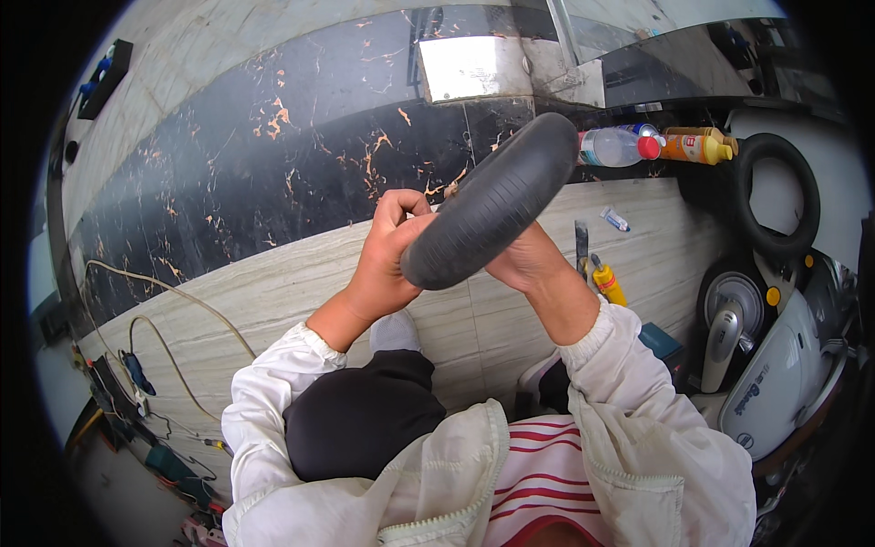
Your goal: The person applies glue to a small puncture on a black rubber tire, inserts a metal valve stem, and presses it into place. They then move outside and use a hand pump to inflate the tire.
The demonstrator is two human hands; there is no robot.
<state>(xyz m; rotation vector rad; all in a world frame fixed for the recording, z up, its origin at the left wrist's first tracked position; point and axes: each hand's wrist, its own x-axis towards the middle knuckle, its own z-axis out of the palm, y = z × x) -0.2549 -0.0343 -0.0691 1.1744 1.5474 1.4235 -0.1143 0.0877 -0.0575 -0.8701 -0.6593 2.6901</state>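
One black tyre [497, 205] tilted between my hands, above the pale floor [469, 342]. My left hand [387, 255] curls round its left side; my right hand [529, 260] meets its right side, fingertips hidden, closure unclear. Step, judged: inspecting. Next calls for steady, two-handed turning.

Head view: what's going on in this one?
The person's left hand grips the lower left end of a black rubber ring, held tilted above the floor. The right hand is partly behind the ring, its fingers hidden. A red-capped clear bottle and a second black ring are off to the right.
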